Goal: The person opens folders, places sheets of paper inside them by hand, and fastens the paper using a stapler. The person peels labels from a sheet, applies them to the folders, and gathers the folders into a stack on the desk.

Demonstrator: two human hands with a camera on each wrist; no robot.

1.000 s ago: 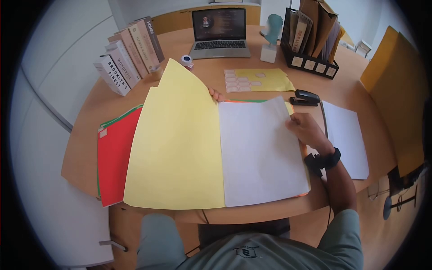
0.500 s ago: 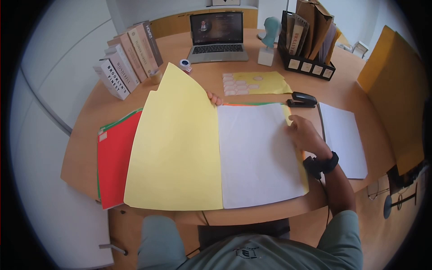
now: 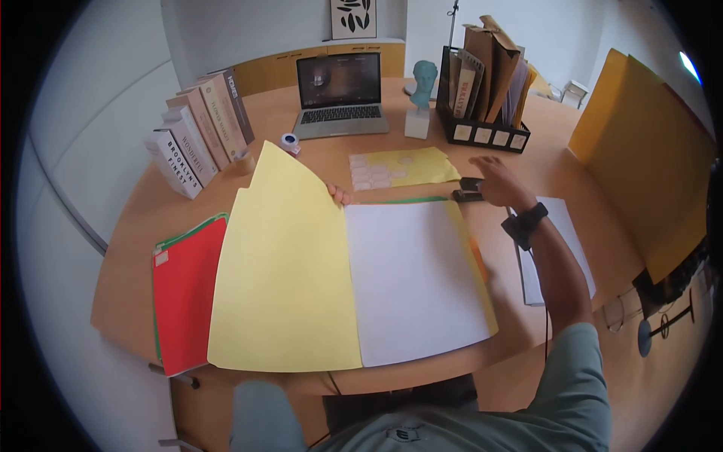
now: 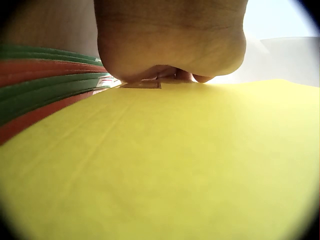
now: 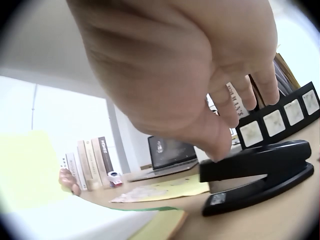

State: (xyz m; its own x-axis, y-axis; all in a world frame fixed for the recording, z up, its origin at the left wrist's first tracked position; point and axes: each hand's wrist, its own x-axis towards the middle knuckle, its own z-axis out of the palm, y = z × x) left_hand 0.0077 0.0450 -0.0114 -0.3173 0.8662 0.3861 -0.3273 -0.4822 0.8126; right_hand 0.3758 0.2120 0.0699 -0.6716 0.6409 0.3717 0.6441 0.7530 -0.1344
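With the left hand (image 3: 339, 195) gripping the yellow folder (image 3: 294, 279) by its raised cover, the right hand (image 3: 503, 183), its grip unclosed, seems reaching for the black stapler (image 5: 265, 159) on the tabletop (image 3: 124, 294), which next calls for pinching.

The yellow folder (image 3: 282, 286) is plain, with unpatterned white paper (image 3: 414, 286) inside it, a red folder (image 3: 187, 301) left of it, a black stapler (image 5: 260, 159) beyond its far right corner and a teal bust (image 3: 424, 84) behind it.
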